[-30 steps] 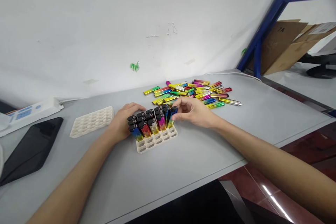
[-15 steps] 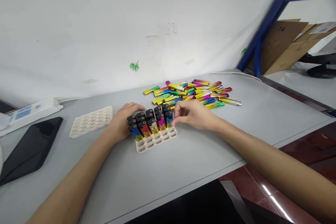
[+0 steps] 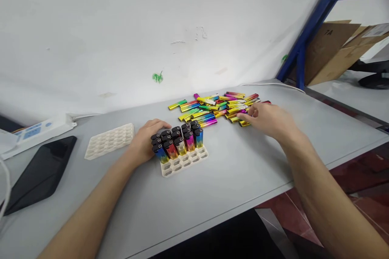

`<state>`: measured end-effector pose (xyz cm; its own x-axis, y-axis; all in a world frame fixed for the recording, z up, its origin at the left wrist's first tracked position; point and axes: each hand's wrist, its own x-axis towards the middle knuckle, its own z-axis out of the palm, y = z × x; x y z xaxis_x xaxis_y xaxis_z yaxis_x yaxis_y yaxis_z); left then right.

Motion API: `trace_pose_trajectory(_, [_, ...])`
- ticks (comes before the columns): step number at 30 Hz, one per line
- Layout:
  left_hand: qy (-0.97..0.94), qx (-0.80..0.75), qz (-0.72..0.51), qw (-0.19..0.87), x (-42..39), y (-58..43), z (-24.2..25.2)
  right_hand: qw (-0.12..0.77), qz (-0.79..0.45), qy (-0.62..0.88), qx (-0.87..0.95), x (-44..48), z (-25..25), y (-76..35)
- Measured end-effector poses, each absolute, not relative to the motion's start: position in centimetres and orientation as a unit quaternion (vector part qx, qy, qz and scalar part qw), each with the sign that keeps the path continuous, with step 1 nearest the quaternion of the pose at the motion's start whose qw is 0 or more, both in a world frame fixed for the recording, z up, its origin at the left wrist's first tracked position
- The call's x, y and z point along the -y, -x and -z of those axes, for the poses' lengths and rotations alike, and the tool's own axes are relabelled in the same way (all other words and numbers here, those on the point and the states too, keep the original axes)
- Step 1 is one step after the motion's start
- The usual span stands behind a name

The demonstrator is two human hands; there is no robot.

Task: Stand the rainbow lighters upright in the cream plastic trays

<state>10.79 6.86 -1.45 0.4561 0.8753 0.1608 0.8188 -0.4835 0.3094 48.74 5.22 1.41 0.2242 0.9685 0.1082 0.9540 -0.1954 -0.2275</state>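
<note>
A cream rack point(image 3: 186, 163) with oval holes holds several upright lighters point(image 3: 180, 145) with black tops and shiny coloured bodies. Its front rows of holes show bare. My left hand point(image 3: 145, 139) is wrapped around the rack's left end, fingers behind the lighters; the thumb is hidden. Behind and to the right lies a loose pile of shiny, rainbow-coloured flat lighter sleeves point(image 3: 209, 109). At the pile's right side, my right hand point(image 3: 270, 120) has thumb and forefinger apart over the sleeves, and no piece is lifted.
A second cream rack point(image 3: 110, 141), with no lighters in it, lies left of my left hand. Farther left are a black phone point(image 3: 41, 174) and a white power strip point(image 3: 42, 129). A white wall point(image 3: 121, 40) bounds the back; a blue metal frame point(image 3: 300, 54) stands at right.
My right hand has left the right end of the lighter row and moved right to the sleeve pile. My left hand stays by the rack. The view has shifted slightly.
</note>
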Motion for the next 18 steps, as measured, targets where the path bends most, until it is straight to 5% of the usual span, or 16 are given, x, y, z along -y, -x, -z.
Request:
trace_pose_trajectory(13, [-0.849,-0.494,-0.160,0.092,-6.88,-10.74,1.51,0.152,-0.023,0.703,0.695,-5.15,-0.50,-48.44])
trace_pose_trajectory(18, [-0.848,-0.496,-0.162,0.096,-6.80,-10.78,1.39,0.305,0.040,0.732,0.608,-5.34,-1.30,-48.14])
